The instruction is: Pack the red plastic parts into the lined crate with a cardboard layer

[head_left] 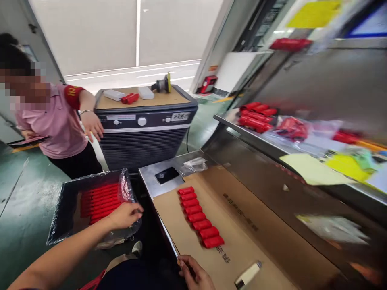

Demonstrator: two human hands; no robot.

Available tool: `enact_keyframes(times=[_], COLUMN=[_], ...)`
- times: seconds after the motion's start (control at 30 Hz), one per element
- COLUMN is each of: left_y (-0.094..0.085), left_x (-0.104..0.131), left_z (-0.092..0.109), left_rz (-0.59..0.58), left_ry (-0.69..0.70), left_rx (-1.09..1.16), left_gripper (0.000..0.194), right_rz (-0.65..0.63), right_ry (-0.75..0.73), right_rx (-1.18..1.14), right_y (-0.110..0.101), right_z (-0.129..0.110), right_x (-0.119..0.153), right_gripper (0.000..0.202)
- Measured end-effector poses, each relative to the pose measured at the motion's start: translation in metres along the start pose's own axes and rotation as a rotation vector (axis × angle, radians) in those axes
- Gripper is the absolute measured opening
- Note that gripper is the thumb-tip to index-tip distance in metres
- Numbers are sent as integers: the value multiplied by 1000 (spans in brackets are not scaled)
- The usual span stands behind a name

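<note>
My left hand (126, 215) is over the right side of a plastic-lined crate (68, 201), its fingers curled together; what they hold, if anything, is hidden. Rows of red parts (101, 199) lie inside the crate. At the near edge of the cardboard-covered table (172, 209), my right hand (196, 274) has thumb and fingers pinched; a tiny orange-white bit shows at the tips, too small to name. Several red cylindrical pieces (198, 216) form a slanting row on the cardboard, beyond my right hand. A white-handled tool (248, 274) lies to its right.
A phone (167, 175) rests on the table's far left corner. Behind stands a grey cooler (145, 141) with white boxes and red parts on top. A person in pink (60, 121) stands at left. The metal shelf (256, 137) at right carries red parts, bags and papers.
</note>
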State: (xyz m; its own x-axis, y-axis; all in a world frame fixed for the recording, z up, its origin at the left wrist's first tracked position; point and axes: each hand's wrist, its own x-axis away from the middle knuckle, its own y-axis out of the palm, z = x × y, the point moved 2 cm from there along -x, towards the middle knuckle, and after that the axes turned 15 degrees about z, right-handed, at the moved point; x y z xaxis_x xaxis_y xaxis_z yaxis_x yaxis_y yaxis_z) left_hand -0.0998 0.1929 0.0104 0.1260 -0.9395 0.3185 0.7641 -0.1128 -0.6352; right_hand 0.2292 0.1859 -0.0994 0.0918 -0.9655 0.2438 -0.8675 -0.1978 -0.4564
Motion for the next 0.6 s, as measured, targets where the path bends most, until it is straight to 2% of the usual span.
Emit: enact_keyframes(times=[0.07,0.13,0.2,0.27,0.33,0.4,0.5,0.6], left_y=[31,69,105,133,154,167,177,179], left_x=[-58,-110,-151,-181,-202,-215,-222,-219], left_z=[48,92,129,155,170,176,175,169], left_rz=[-13,-40,-82,-123,-157,-182,-200,-191], left_ry=[160,272,333,345,315,258,187,179], left_rx=[-100,-216,-344,-484,-629,-759,-876,-881], left_gripper=[43,54,64,78,90,89,76,70], right_rz=[179,364,505,589,621,610,564,542], right_ry=[13,58,113,158,186,193,172,132], right_rx=[11,40,76,108,130,142,159,194], right_y=[-26,-61,-97,-125,-143,-150,-148,-143], right_z=[7,20,36,52,66,79,97,115], right_x=[-3,-2,3,13,22,29,31,22], right_gripper=[51,53,53,52,52,51,48,50])
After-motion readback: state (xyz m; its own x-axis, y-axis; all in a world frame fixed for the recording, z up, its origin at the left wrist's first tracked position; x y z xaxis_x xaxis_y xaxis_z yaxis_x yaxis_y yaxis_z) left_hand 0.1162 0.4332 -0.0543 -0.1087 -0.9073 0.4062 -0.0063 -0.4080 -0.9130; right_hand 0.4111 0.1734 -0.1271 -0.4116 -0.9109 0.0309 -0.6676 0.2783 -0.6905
